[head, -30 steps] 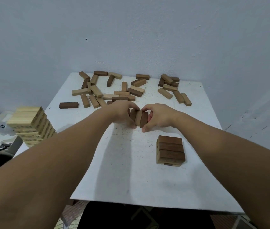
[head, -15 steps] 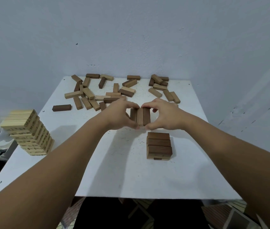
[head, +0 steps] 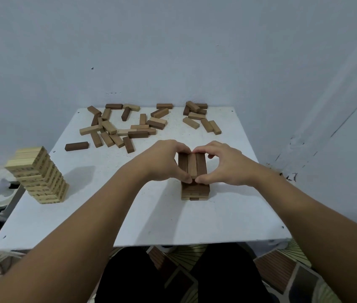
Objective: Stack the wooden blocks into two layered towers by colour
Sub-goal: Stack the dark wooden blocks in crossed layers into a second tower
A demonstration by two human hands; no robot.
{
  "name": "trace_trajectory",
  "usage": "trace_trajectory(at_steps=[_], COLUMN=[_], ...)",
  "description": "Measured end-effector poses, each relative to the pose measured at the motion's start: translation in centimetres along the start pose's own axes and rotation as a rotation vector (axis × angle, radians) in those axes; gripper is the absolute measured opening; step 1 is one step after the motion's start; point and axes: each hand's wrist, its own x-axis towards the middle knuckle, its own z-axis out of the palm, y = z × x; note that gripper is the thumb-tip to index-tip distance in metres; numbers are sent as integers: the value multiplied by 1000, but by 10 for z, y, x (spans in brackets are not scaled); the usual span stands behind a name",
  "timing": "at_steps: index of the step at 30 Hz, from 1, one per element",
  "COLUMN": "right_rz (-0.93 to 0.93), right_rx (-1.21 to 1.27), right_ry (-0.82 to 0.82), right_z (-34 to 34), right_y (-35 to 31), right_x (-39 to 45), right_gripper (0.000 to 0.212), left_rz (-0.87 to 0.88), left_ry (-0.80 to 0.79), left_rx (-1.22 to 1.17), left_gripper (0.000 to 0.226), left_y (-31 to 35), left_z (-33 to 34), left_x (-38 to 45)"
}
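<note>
left hand (head: pixel 164 164) + right hand (head: pixel 223 166): fingers curled, pinching three dark brown wooden blocks (head: pixel 192 166) side by side | position: atop short dark block tower (head: pixel 195 191) on white surface (head: pixel 151 215) | risk: uneven release could skew the row or nudge tower

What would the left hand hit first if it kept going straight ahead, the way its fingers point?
The left hand already grips the three dark blocks; beyond them, probably the right hand pressing the opposite side.
</note>
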Motion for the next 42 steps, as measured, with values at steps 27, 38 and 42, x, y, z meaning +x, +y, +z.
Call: trace_trajectory(at_steps=[27, 38, 42], right_rz=[132, 142, 132], right_rx=[416, 703, 742], right_ry=[-47, 26, 31], right_z=[30, 62, 62], right_y=[30, 41, 41], right_x=[-26, -36, -36], right_gripper=[106, 97, 93], left_rz=[-90, -172, -179], left_ry=[-43, -11, -42], left_rx=[-211, -920, -971], left_gripper=[121, 106, 98], left_y=[1, -46, -47], left_z=[31, 74, 68], left_x=[-25, -39, -37])
